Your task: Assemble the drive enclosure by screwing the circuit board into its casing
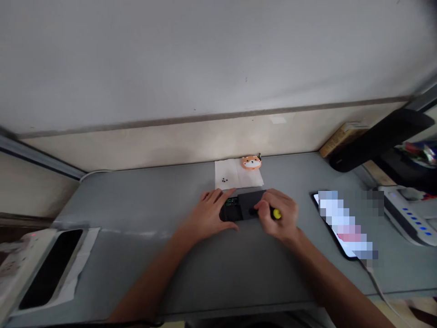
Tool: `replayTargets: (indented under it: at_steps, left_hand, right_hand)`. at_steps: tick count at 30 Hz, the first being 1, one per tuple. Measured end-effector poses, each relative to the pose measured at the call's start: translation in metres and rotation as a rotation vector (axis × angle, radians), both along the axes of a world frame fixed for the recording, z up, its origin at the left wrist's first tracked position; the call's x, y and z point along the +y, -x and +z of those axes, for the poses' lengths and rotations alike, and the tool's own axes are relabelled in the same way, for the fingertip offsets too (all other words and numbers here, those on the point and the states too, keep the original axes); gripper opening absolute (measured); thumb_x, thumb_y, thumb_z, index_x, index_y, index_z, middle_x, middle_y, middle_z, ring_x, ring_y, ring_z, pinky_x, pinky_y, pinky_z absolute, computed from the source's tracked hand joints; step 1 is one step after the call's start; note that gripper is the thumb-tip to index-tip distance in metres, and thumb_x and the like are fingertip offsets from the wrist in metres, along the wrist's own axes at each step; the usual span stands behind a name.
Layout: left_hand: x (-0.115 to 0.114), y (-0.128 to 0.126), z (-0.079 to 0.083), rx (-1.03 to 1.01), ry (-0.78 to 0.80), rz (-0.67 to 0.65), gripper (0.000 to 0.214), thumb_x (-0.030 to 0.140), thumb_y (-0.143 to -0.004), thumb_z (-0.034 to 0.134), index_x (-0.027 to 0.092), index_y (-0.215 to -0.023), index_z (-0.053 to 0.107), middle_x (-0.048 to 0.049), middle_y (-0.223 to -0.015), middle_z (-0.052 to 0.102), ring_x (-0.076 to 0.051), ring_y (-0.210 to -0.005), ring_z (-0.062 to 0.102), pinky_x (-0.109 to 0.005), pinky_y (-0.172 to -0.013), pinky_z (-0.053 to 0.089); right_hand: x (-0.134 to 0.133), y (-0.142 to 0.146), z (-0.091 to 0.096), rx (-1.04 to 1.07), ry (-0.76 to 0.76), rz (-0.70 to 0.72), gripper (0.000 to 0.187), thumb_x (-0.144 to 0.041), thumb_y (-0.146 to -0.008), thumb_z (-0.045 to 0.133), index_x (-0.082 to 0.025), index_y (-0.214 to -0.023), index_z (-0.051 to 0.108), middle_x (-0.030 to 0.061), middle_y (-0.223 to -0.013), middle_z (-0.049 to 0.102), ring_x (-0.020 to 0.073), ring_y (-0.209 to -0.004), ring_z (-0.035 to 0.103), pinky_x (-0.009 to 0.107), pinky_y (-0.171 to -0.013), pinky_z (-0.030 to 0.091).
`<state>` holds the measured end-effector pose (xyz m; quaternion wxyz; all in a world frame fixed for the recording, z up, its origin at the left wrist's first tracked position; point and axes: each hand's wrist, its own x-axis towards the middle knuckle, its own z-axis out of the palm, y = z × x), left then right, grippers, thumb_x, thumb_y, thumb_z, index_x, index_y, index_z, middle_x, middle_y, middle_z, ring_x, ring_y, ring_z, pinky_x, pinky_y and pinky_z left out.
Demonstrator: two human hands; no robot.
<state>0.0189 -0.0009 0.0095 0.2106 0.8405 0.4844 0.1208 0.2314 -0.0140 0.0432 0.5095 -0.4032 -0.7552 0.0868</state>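
Observation:
A flat black rectangular device point(251, 201) lies on the grey desk, its left part uncovered and showing a green circuit board point(232, 201). My left hand point(211, 212) grips the left end, fingers along the far edge and thumb along the near edge. Closed around a screwdriver with a black and yellow handle point(277, 213), my right hand point(280, 212) rests over the right part of the device. The screwdriver's tip is hidden by the fingers. Just beyond the device, several tiny dark screws point(224, 180) sit on a white paper sheet point(235, 171).
An orange animal-faced case point(251, 162) sits on the paper's far corner. To the right are a lit phone point(341, 225) on a cable, a power strip point(411, 216) and a black cylinder point(378, 141). A dark phone point(53, 269) lies at left; a wall stands behind the desk.

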Motion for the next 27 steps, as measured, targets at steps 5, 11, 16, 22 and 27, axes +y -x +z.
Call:
replayTargets:
  at_steps: [5, 11, 16, 22, 27]
  left_hand:
    - [0.001, 0.004, 0.004, 0.047, 0.006, -0.018, 0.094, 0.060, -0.075, 0.082, 0.032, -0.153, 0.039, -0.0091, -0.131, 0.059, -0.035, -0.123, 0.055, -0.049, -0.110, 0.041]
    - [0.002, 0.008, 0.005, 0.032, -0.007, -0.033, 0.082, 0.054, -0.080, 0.080, 0.033, -0.150, 0.044, -0.0078, -0.129, 0.059, -0.033, -0.123, 0.055, -0.050, -0.111, 0.040]
    - [0.001, 0.006, 0.003, 0.022, -0.039, -0.074, 0.074, 0.051, -0.083, 0.078, 0.032, -0.148, 0.047, -0.0089, -0.135, 0.057, -0.034, -0.126, 0.053, -0.051, -0.113, 0.038]
    - [-0.003, 0.000, 0.001, 0.005, -0.106, -0.094, 0.074, 0.048, -0.086, 0.075, 0.029, -0.150, 0.044, -0.0115, -0.141, 0.056, -0.035, -0.131, 0.051, -0.054, -0.115, 0.035]
    - [-0.008, -0.011, -0.001, -0.001, -0.126, -0.090, 0.070, 0.045, -0.089, 0.072, 0.025, -0.149, 0.043, -0.0129, -0.142, 0.058, -0.034, -0.133, 0.051, -0.053, -0.116, 0.033]
  right_hand:
    - [0.011, -0.022, 0.009, 0.152, 0.165, -0.239, 0.036, -0.023, -0.087, 0.045, -0.022, -0.052, 0.055, -0.0015, -0.045, 0.053, 0.0124, -0.042, 0.048, 0.027, -0.044, 0.033]
    - [0.016, -0.032, 0.007, 0.208, 0.170, -0.353, 0.033, -0.024, -0.083, 0.047, -0.023, -0.051, 0.055, -0.0015, -0.045, 0.052, 0.0138, -0.043, 0.049, 0.027, -0.045, 0.034]
    - [0.011, -0.024, 0.004, 0.146, 0.097, -0.211, 0.036, -0.025, -0.089, 0.046, -0.023, -0.055, 0.057, -0.0013, -0.048, 0.056, 0.0130, -0.043, 0.048, 0.028, -0.046, 0.036]
    - [0.009, -0.017, 0.004, 0.050, 0.078, -0.106, 0.036, -0.025, -0.090, 0.045, -0.023, -0.055, 0.055, -0.0005, -0.049, 0.055, 0.0130, -0.045, 0.048, 0.028, -0.049, 0.036]
    - [0.010, -0.019, 0.005, 0.047, 0.068, -0.142, 0.037, -0.025, -0.091, 0.045, -0.022, -0.054, 0.053, -0.0011, -0.048, 0.053, 0.0123, -0.044, 0.047, 0.027, -0.048, 0.034]
